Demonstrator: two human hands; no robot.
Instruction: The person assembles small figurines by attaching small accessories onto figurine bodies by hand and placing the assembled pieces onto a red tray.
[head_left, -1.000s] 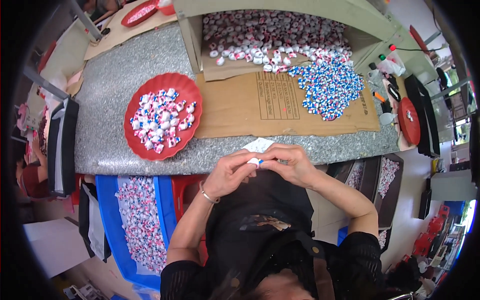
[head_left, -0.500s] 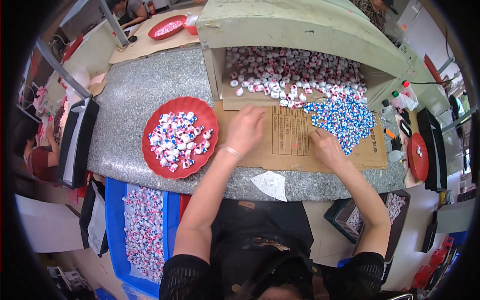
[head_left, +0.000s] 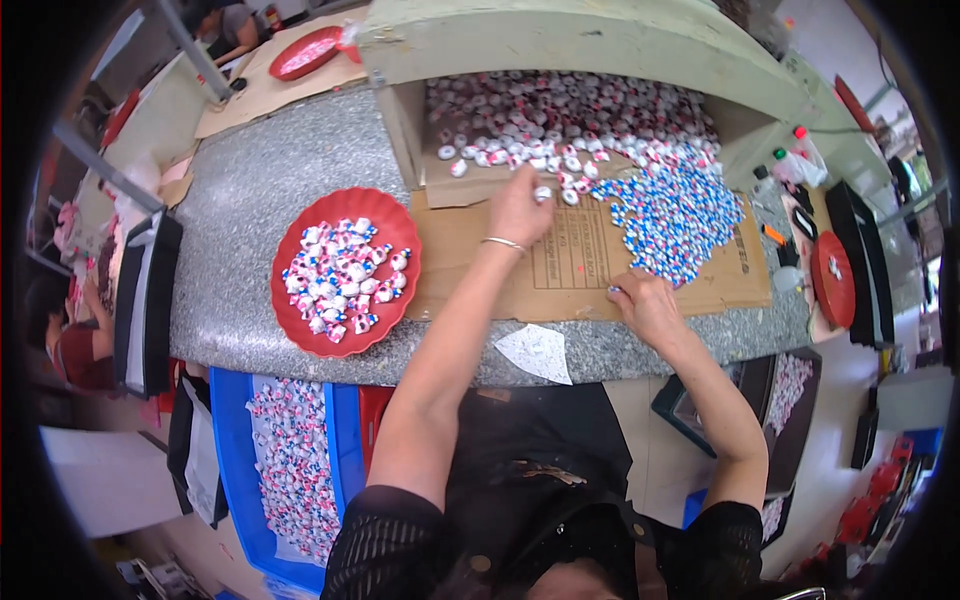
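Observation:
My left hand [head_left: 520, 212] is closed at the front of the box opening, with a small round white piece [head_left: 542, 194] at its fingertips. Right beside it lie several loose white-and-pink pieces [head_left: 571, 182]. Over the near part of the cardboard sheet [head_left: 470, 285], my right hand [head_left: 650, 306] pinches a tiny blue-and-white piece [head_left: 614, 289] between thumb and finger. A heap of such blue-and-white pieces [head_left: 680, 220] spreads just beyond that hand. To the left stands a red scalloped plate [head_left: 290, 315] bearing joined white, pink and blue pieces [head_left: 345, 275].
A pale green open-fronted box [head_left: 580, 45] holds many white-and-pink pieces at the back. Below the counter's left edge sits a blue tray [head_left: 230, 450] of finished-looking pieces. A white paper scrap [head_left: 535, 352] lies at the front edge. Bottles [head_left: 790, 165] and another red plate [head_left: 832, 280] are at right.
My left hand has gone right to the loose white pieces and now has one at its fingertips. My right hand has drawn back from the blue heap's edge. The view has shifted slightly.

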